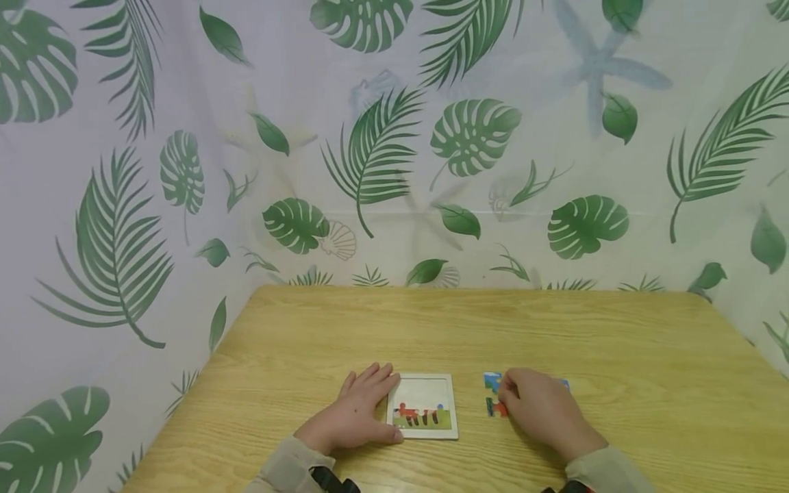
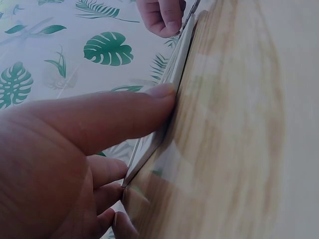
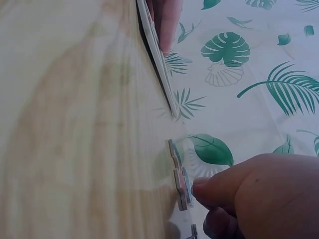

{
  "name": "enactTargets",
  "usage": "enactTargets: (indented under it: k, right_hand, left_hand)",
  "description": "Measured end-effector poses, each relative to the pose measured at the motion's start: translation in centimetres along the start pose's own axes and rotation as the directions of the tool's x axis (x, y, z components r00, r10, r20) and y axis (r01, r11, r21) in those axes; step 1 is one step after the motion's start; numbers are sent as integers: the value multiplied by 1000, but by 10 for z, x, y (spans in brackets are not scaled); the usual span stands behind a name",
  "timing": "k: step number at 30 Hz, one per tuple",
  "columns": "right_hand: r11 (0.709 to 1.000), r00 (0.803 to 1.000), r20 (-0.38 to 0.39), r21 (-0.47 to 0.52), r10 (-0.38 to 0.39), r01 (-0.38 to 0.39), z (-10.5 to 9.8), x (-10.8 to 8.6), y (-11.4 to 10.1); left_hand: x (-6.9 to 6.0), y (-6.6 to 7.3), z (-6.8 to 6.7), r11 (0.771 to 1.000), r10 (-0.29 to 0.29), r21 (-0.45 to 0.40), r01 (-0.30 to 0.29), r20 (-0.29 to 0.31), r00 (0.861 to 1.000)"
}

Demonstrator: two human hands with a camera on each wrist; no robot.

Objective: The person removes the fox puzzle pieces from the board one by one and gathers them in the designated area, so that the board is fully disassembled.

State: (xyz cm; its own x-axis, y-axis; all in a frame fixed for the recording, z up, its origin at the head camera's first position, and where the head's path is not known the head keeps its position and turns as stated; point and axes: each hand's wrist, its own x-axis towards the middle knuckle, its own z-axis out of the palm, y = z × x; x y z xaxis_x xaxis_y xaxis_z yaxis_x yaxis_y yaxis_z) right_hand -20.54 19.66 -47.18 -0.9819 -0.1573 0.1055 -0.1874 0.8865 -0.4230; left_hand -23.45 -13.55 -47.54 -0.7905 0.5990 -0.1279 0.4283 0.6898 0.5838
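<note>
A white-framed puzzle board [image 1: 422, 434] lies on the table, its lower part filled with pieces showing a red and black-striped animal on green. My left hand [image 1: 357, 411] rests along the board's left side with fingers spread and fairly straight. Its thumb [image 2: 149, 99] touches the near edge in the left wrist view. To the right, my right hand [image 1: 539, 407] bends over loose jigsaw pieces [image 1: 491, 381], thumb and index finger close together at a puzzle piece [image 3: 187, 188]. The palm hides part of these pieces.
The wooden table [image 1: 308, 329] extends around the board and pieces. A blue piece edge [image 1: 565, 383] shows beyond my right hand. Behind the table hangs a white leaf-patterned cloth [image 1: 394, 260], which also covers the left and right sides.
</note>
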Motion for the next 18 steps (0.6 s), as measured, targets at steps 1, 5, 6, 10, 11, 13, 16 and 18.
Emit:
enactTargets:
  k: [1,5,6,10,11,13,16,18]
  right_hand:
    - [1000,1000,-3,1,-2,2,0,0,0]
    - [1000,1000,-1,21,-7,7,-2,1,-1]
    - [1000,1000,3,29,-3,3,-2,1,-2]
    - [997,1000,2,77,7,-7,-2,2,-5]
    - [996,1000,-2,94,3,-3,-1,2,-6]
    - [992,1000,-11,122,-11,12,1,2,-7]
    - [986,999,-9,161,-43,44,5,3,-11]
    - [982,998,0,180,-61,60,7,4,-14]
  left_hand:
    - [0,1,0,1000,2,-1,-2,0,1000]
    - [0,1,-1,1000,4,5,-4,-4,1000]
    - [0,1,-1,1000,3,4,-3,-4,1000]
    - [1,1,0,1000,6,3,-6,-5,1000]
    - [1,1,0,1000,6,-1,-6,-5,1000]
    - [1,1,0,1000,5,-1,-5,-5,1000]
    - [1,1,0,1000,0,-3,0,-2,1000]
    - [1,1,0,1000,-6,1,6,-1,1000]
